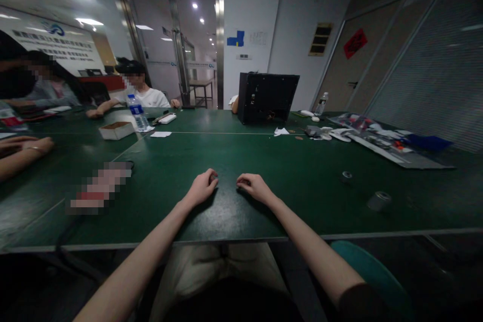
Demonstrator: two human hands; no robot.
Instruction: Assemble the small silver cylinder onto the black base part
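My left hand point(203, 188) rests on the green tabletop point(222, 211) near its front edge. The fingers curl loosely, a gap shows by the thumb, and nothing is in the hand. Facing it a short way to the right, my right hand point(257, 188) lies in much the same pose, loosely curled and holding nothing. The two hands do not touch. Nearest to the right hand are a small grey cylinder point(346, 177) and a larger metal cylinder point(379, 201). Left of my left hand lies a phone-like flat object point(101, 188), blurred by pixels.
A black box-shaped device point(267, 98) stands at the table's far side. A board point(400, 153) with loose parts lies at the right. At the back left are a white open box point(116, 131) and a water bottle point(138, 113). Several people sit around; one person's arms point(26, 153) rest at the left.
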